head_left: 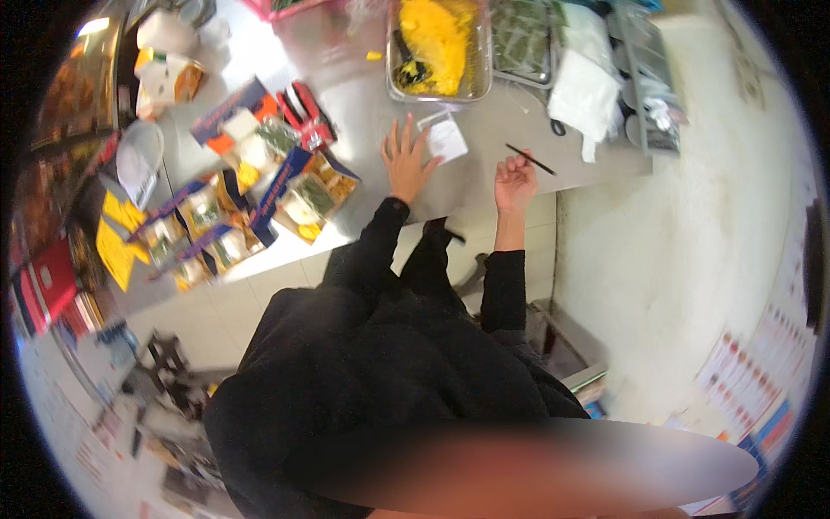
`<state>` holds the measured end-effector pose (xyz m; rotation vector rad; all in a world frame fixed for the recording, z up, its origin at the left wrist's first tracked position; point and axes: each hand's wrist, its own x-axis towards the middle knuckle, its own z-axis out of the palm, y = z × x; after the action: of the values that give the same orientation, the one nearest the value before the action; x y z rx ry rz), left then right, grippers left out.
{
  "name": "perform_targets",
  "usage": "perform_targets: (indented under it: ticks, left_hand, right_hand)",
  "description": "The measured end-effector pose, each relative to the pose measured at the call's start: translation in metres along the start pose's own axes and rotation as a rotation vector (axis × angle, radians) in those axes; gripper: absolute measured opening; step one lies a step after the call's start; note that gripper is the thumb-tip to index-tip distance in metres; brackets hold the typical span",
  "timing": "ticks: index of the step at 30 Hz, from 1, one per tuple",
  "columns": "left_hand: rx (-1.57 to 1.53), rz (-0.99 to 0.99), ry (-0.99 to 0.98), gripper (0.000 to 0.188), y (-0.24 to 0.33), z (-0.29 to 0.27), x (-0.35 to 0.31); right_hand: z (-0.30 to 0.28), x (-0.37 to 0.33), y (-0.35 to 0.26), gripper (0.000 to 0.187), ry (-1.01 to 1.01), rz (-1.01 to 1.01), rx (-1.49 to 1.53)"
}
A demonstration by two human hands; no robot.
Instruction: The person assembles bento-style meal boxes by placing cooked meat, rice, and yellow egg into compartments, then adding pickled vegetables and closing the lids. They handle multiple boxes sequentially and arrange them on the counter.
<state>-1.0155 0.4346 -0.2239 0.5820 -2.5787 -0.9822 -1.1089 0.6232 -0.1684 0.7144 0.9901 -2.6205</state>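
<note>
My left hand (407,162) lies on the metal counter with its fingers spread, the fingertips beside a small white slip of paper (446,140). To the right of the paper, my right hand (516,183) is closed around a thin black pen (539,164), its palm side turned up. The pen slants over the counter near its front edge. Beyond the paper stands a clear plastic tub (482,90) of bright yellow food. Left of my left hand is a red and black device (307,115), its kind unclear from here.
Several open boxes (316,197) of packed food line the counter's left side, near a yellow sheet (121,238). A tray of green leaves (523,39) and white plastic bags (584,91) are at the back right. A pale wall (661,242) bounds the right.
</note>
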Motion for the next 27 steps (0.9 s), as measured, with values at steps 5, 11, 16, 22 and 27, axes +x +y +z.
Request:
perform_targets:
  ticks: [5, 11, 16, 22, 27]
  left_hand:
    - [0.227, -0.103, 0.081, 0.067, 0.016, 0.014, 0.013]
    - [0.329, -0.121, -0.027, 0.073, 0.011, 0.017, 0.015]
    - [0.301, -0.183, -0.078, 0.076, 0.010, 0.020, 0.016]
    - [0.332, -0.212, -0.105, 0.079, 0.012, 0.019, 0.018]
    - [0.319, -0.229, -0.110, 0.079, 0.014, 0.017, 0.020]
  right_hand:
    - [0.020, 0.017, 0.021, 0.029, -0.386, 0.269, 0.006]
    - [0.020, 0.071, 0.074, 0.043, -0.526, 0.253, -0.427]
    - [0.008, 0.075, 0.092, 0.015, -0.698, -0.239, -1.032]
    - [-0.002, 0.070, 0.099, 0.019, -0.575, -0.575, -1.102]
    - [-0.002, 0.065, 0.096, 0.027, -0.485, -0.574, -1.099]
